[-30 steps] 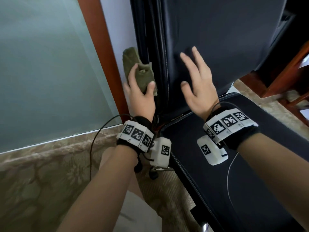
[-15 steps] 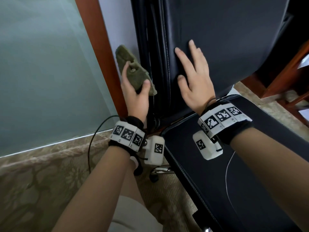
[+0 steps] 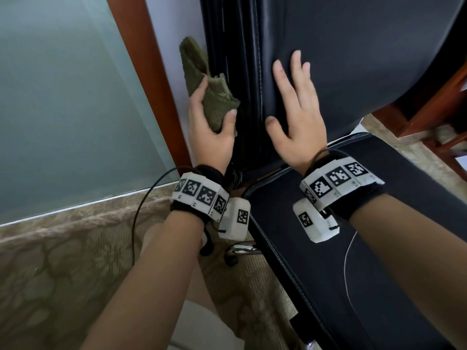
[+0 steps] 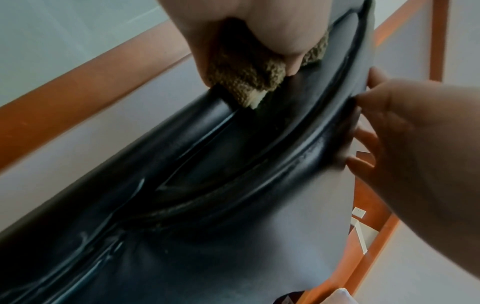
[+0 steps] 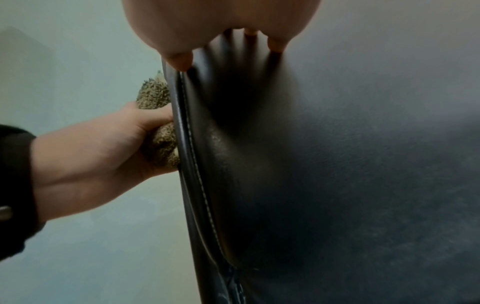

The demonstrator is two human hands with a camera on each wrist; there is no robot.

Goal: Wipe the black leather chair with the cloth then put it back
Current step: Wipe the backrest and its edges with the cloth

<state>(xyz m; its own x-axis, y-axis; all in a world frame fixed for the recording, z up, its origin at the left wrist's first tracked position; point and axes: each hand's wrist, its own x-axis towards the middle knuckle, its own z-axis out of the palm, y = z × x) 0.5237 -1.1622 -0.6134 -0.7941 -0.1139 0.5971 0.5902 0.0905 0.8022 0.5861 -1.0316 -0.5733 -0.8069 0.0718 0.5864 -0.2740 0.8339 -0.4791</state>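
Black leather chair (image 3: 353, 59) backrest fills upper right of frame. Right hand (image 3: 294, 117) flat on it, fingers straight, pointing up. Left hand (image 3: 211, 127) clenches olive cloth (image 3: 202, 82) against backrest's left edge, long axis upright, tip up-left.

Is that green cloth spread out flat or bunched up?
Bunched up. The left hand grips the olive cloth in a crumpled wad against the side edge of the chair back, with loose ends sticking out.
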